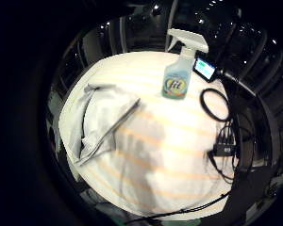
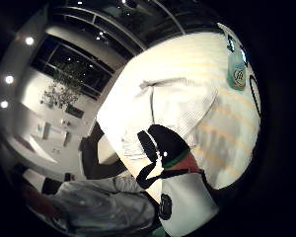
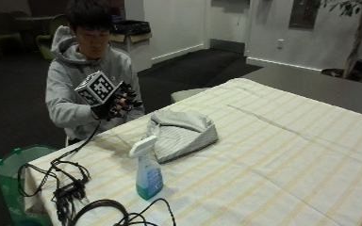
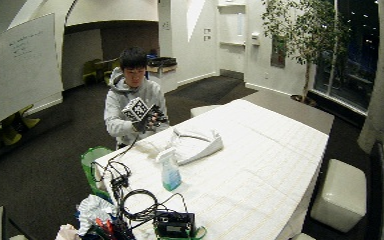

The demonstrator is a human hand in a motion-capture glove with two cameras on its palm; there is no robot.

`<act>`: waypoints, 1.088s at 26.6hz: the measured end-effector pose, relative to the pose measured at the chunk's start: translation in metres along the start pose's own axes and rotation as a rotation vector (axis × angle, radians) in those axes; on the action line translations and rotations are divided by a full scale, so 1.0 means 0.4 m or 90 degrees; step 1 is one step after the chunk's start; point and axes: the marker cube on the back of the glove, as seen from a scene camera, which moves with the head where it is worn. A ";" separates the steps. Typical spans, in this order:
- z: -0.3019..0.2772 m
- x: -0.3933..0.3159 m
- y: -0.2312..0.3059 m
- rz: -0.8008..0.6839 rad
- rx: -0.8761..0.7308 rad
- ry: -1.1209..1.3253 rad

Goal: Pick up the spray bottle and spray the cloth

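Observation:
A spray bottle of pale blue liquid with a white trigger head stands upright on the striped tablecloth, near the table's front corner. It shows too in the little finger side palm view as the spray bottle and in the wide view as the spray bottle. A folded grey-white cloth lies just behind it, toward the person. My gloved right hand is raised in the air in front of the person's chest, above the table's near edge and apart from both, its fingers loosely spread and holding nothing.
Black cables and a small box lie on the table's corner by the bottle. A small lit screen sits beside the bottle. A green bin stands on the floor at the table's end.

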 end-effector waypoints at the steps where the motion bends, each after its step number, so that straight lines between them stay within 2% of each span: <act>1: -0.003 0.011 -0.001 0.001 0.013 -0.001; 12: -0.035 0.132 -0.038 0.042 0.109 -0.047; 29: 0.059 0.403 -0.200 0.186 0.084 -0.271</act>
